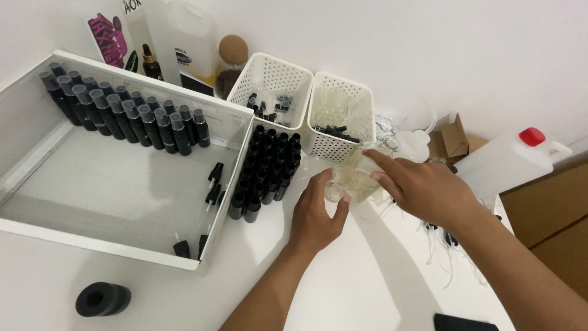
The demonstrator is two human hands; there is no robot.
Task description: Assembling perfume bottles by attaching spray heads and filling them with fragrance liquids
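My left hand (316, 213) and my right hand (418, 187) both hold a small clear plastic bag (350, 181) over the white table, just in front of the right white basket (341, 113). The left hand grips the bag's left side, and the right hand's fingers pinch its top. A block of small black bottles (267, 168) without caps stands just left of the hands. What the bag holds is not discernible.
A big white mesh tray (122, 184) at left holds rows of capped black bottles (122, 113) and a few loose spray pumps (214, 184). A second white basket (269, 86), a white jug with a red cap (511, 159), a black ring (103, 298), loose tubes (444, 245) lie around.
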